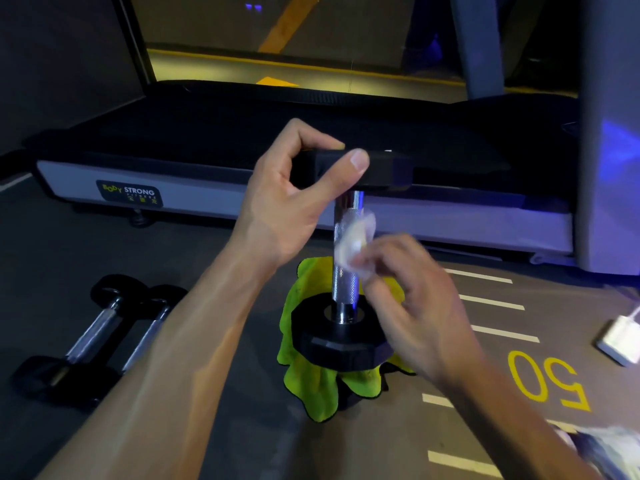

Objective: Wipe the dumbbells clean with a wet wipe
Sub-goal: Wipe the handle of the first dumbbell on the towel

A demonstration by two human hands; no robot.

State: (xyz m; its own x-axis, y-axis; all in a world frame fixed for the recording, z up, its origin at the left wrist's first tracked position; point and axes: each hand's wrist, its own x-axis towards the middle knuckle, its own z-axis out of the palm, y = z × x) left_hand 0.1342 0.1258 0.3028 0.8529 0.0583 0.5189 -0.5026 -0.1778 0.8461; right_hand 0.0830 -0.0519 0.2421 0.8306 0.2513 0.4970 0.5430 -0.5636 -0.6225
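Dumbbell [346,258]: stands on end, lower head on a green cloth [311,386] on the floor, in front of a treadmill [207,188].
Left hand [294,202]: thumb and fingers closed on the rim of the upper head, steadying the dumbbell upright.
Right hand [412,299]: fingers pinched on a wipe [356,237], which is pressed to the knurled handle at about mid-height; the hand is blurred.
Step in hand: wiping the handle — judged from the contact point.
Technique: wrap the wipe around the handle, not just one side; stroke the full length between the heads; rotate the dumbbell by the upper head to expose the far side.
Caution: keep the top grip firm — the cloth is soft footing, and the dumbbell may tip.
Waiting: two dumbbells [104,330] lie on the floor at left.
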